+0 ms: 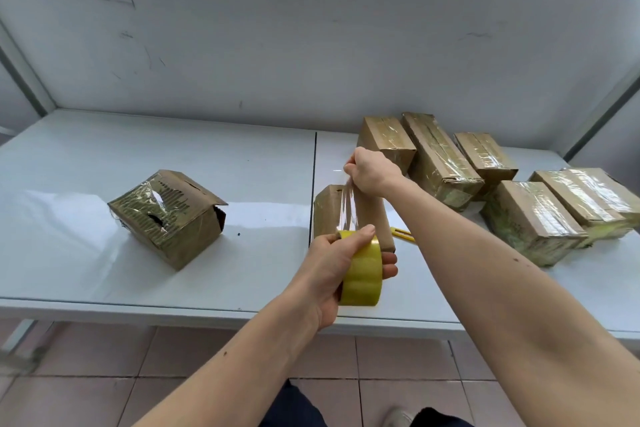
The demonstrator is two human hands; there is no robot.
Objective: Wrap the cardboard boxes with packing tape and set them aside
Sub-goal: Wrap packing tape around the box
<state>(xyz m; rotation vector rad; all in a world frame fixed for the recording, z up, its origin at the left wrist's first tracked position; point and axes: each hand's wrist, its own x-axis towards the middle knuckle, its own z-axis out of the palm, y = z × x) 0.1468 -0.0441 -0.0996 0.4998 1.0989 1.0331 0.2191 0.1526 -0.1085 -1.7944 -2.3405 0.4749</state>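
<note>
A person stands at a white table (pixel 138 246), seen from a head-worn camera looking down at both bare arms. The left hand (pixel 332 274) grips a yellow roll of packing tape (pixel 362 276) near the table's front edge, fingers curled round it and thumb on top. The right hand (pixel 372 172) is raised farther back, fingers clenched on the free end of a clear tape strip (pixel 348 208) stretched between hand and roll. Just behind the strip stands a small upright cardboard box (pixel 329 210), apparently the one being wrapped now. A yellow utility knife (pixel 403 234) lies just right of it.

On the far right, five taped boxes (pixel 530 222) sit close together, glossy with tape and seemingly finished and set aside. To the left, well apart, a battered box (pixel 169 218) rests tilted, with torn cardboard, some old tape and a flap ajar; it likely still needs wrapping. By this view, most of the job looks done.
</note>
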